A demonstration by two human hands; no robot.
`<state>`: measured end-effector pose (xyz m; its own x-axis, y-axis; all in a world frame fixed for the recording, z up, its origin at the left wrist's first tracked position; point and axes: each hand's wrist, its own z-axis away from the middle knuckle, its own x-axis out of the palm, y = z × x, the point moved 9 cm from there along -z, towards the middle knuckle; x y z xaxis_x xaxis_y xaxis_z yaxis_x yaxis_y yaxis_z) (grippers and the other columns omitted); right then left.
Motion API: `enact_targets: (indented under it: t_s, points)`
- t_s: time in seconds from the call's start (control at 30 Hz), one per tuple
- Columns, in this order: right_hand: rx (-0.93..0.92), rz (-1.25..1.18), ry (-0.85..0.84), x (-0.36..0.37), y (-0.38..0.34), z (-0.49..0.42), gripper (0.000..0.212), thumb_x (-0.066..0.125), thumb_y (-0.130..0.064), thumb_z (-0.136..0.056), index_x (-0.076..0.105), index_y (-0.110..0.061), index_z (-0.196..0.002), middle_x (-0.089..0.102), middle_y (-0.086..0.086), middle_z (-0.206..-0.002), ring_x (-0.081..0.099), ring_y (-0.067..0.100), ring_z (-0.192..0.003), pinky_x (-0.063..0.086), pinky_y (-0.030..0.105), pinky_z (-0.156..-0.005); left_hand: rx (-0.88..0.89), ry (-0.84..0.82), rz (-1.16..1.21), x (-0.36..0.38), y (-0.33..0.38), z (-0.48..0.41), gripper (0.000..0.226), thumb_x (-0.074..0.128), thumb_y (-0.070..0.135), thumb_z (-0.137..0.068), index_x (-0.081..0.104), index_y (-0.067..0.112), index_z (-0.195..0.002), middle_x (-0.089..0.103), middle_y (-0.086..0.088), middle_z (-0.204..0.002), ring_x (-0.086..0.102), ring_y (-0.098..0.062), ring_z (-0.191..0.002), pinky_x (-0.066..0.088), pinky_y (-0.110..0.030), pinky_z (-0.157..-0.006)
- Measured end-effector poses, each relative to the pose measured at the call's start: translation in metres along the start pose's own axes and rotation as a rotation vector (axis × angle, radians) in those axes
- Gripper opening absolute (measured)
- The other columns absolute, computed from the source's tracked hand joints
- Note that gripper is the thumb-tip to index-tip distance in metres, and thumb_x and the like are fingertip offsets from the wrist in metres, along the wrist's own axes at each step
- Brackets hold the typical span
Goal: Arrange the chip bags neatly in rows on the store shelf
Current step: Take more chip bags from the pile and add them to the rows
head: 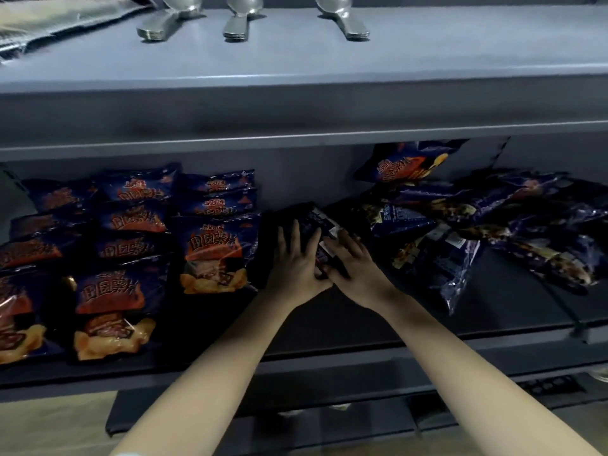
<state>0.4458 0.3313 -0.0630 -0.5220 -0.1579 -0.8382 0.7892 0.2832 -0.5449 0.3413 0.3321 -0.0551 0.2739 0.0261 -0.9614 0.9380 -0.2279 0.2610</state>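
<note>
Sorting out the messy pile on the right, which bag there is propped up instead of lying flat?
The bag at the pile's back, leaning on the rear wall with its orange front showing; the others lie flat below it.

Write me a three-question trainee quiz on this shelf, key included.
1. True or false: the neat rows lie to the right of the loose pile.
2. What lies on the upper shelf? A spoons; B cups; C plates.
3. Fill in: the left hand and right hand both touch one dark ____.
Key: 1 false; 2 A; 3 bag.
</note>
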Motion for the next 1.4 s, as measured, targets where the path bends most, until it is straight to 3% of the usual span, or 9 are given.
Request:
enact_targets:
  t_s: [0.2, 0.43, 0.6, 0.73, 0.87, 1.03, 1.13, 1.2, 1.4]
  points:
    - [-0.05, 0.054, -0.047, -0.001, 0.009, 0.005, 0.06, 0.044, -0.041, -0.095, 0.015, -0.04, -0.147, 0.005, -0.003, -0.159, 0.001, 0.02, -0.146, 0.019, 0.048, -0.116, -0.109, 0.049, 0.063, 0.0, 0.001, 0.003, 0.093, 0.062, 0.053, -0.078, 0.009, 0.025, -0.149, 0.007, -0.015, -0.155, -0.005, -0.042, -0.141, 0.025, -0.053, -0.109]
    - [-0.216, -0.034, -0.021, -0.031, 0.002, 0.024, 0.067, 0.055, -0.023, -0.091, 0.02, -0.027, -0.149, 0.02, 0.004, -0.155, 0.019, 0.021, -0.143, 0.021, 0.027, -0.112, -0.16, 0.126, 0.122, -0.022, 0.018, 0.018, 0.086, 0.066, 0.043, -0.074, 0.023, 0.023, -0.145, 0.022, -0.014, -0.149, 0.011, -0.035, -0.138, 0.024, -0.045, -0.11]
    - [-0.358, 0.194, 0.06, -0.037, -0.002, 0.032, 0.085, 0.068, -0.031, -0.08, 0.018, -0.025, -0.149, 0.021, 0.007, -0.154, 0.022, 0.025, -0.142, 0.025, 0.048, -0.113, -0.214, 0.121, 0.227, -0.045, 0.029, 0.035, 0.073, 0.061, 0.041, -0.076, 0.031, 0.025, -0.141, 0.038, -0.011, -0.14, 0.028, -0.033, -0.131, 0.031, -0.038, -0.105]
    - [-0.386, 0.192, 0.179, -0.042, -0.017, 0.032, 0.08, 0.068, -0.034, -0.078, 0.028, -0.025, -0.146, 0.039, 0.006, -0.145, 0.041, 0.029, -0.13, 0.032, 0.046, -0.107, -0.236, -0.025, 0.329, -0.055, 0.038, 0.054, 0.066, 0.057, 0.05, -0.079, 0.033, 0.032, -0.138, 0.054, 0.0, -0.123, 0.048, -0.021, -0.116, 0.044, -0.031, -0.09]
    - [-0.345, -0.08, 0.226, -0.047, -0.023, 0.033, 0.057, 0.07, -0.023, -0.075, 0.051, -0.017, -0.128, 0.061, 0.006, -0.119, 0.06, 0.026, -0.106, 0.051, 0.038, -0.084, -0.294, 0.022, 0.389, -0.081, 0.034, 0.077, 0.06, 0.05, 0.059, -0.085, 0.033, 0.036, -0.139, 0.046, 0.003, -0.139, 0.043, -0.019, -0.127, 0.037, -0.025, -0.094]
    - [-0.123, -0.685, 0.108, -0.05, -0.006, 0.026, 0.047, 0.074, -0.018, -0.079, 0.051, -0.016, -0.12, 0.063, -0.004, -0.11, 0.058, 0.009, -0.102, 0.044, 0.011, -0.084, -0.367, 0.304, 0.767, -0.114, 0.005, 0.105, 0.063, 0.063, 0.045, -0.082, 0.038, 0.033, -0.138, 0.043, 0.006, -0.141, 0.038, -0.01, -0.131, 0.03, -0.024, -0.104]
    - [-0.009, -1.192, -0.055, -0.033, -0.001, 0.03, 0.047, 0.068, -0.011, -0.083, 0.051, -0.014, -0.126, 0.062, 0.008, -0.122, 0.059, 0.024, -0.114, 0.048, 0.035, -0.095, -0.418, 0.28, 0.966, -0.098, 0.004, 0.11, 0.069, 0.065, 0.032, -0.084, 0.029, 0.025, -0.142, 0.045, 0.005, -0.135, 0.042, -0.006, -0.122, 0.035, -0.018, -0.096]
    - [0.075, -1.36, -0.127, -0.025, -0.002, 0.038, 0.052, 0.069, -0.016, -0.077, 0.053, -0.011, -0.127, 0.065, 0.01, -0.119, 0.061, 0.028, -0.112, 0.049, 0.039, -0.093, -0.427, 0.23, 1.061, -0.081, 0.014, 0.109, 0.065, 0.064, 0.023, -0.086, 0.031, 0.018, -0.141, 0.05, 0.003, -0.131, 0.049, -0.005, -0.111, 0.042, -0.008, -0.081]
    - [0.075, -1.324, -0.191, -0.02, 0.0, 0.054, 0.059, 0.076, -0.03, -0.067, 0.057, -0.015, -0.121, 0.065, 0.009, -0.118, 0.061, 0.026, -0.111, 0.044, 0.046, -0.102, -0.479, 0.121, 1.261, -0.036, 0.03, 0.108, 0.027, 0.067, 0.019, -0.083, 0.058, 0.023, -0.109, 0.067, -0.004, -0.109, 0.067, -0.013, -0.091, 0.057, -0.029, -0.075]
